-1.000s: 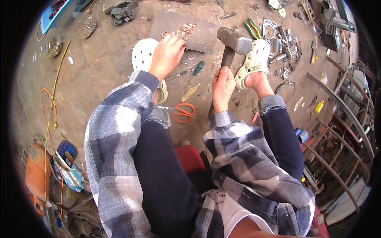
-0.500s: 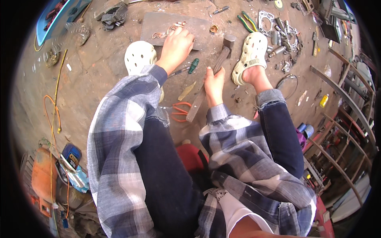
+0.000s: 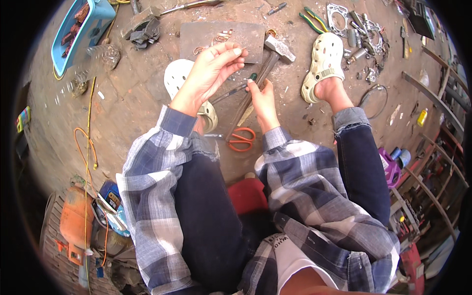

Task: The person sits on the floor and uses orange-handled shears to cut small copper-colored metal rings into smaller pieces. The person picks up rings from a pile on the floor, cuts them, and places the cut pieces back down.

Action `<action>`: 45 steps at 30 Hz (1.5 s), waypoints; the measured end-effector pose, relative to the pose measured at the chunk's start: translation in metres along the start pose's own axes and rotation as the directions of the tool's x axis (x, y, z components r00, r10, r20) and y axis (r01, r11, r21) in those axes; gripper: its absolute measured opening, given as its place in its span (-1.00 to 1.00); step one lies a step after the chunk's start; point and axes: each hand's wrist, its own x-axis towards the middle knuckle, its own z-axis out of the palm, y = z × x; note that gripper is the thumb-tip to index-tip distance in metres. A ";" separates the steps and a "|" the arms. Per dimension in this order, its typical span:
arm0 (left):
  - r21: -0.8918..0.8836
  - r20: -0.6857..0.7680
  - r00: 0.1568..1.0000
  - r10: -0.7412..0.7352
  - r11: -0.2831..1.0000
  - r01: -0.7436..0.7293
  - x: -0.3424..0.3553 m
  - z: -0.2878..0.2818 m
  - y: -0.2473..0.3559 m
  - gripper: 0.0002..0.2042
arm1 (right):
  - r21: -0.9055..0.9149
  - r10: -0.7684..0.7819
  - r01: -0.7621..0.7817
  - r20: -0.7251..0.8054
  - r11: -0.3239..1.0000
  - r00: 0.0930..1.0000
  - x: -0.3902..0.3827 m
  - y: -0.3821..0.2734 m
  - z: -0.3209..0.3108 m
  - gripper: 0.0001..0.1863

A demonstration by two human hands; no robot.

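Hammer (image 3: 268,65), ringed by fingers of right hand (image 3: 264,104), may clip left hand (image 3: 211,71) at ten o'clock, pinched narrow (contents: cannot tell), if grip slips.

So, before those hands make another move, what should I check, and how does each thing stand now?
1. Hammer gripped: ok, the right hand is around its handle.
2. Copper-coloured pieces on the metal plate: ok.
3. Left hand free of anything small: cannot tell; its fingertips are bunched together.
4. Scissors clear of the hammer handle: cannot tell; they overlap in this view.
5. Ground by the right shoe free of tools: not ok, pliers lie near its toe.
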 end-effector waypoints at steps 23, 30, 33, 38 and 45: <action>0.665 -0.396 0.555 0.732 0.645 -0.377 -0.070 -0.046 0.094 -0.84 | 0.082 -0.209 0.194 0.259 0.978 0.943 -0.036 -0.080 0.045 -0.81; 0.837 -0.394 0.053 0.918 0.382 -0.392 -0.102 -0.128 0.174 -0.87 | 0.004 -0.179 0.185 0.283 0.983 0.942 -0.034 -0.070 0.046 -0.81; 0.864 -0.402 0.056 0.914 0.399 -0.307 -0.102 -0.156 0.183 -0.86 | -0.015 -0.163 0.176 0.304 0.984 0.939 -0.033 -0.071 0.048 -0.81; 0.829 -0.516 0.104 0.851 0.526 -0.190 -0.094 -0.193 0.179 -0.84 | -0.021 -0.146 0.160 0.304 0.987 0.942 -0.033 -0.069 0.047 -0.81; 0.835 -0.521 0.103 0.847 0.531 -0.141 -0.094 -0.195 0.159 -0.84 | -0.022 -0.146 0.159 0.299 0.987 0.943 -0.030 -0.067 0.044 -0.81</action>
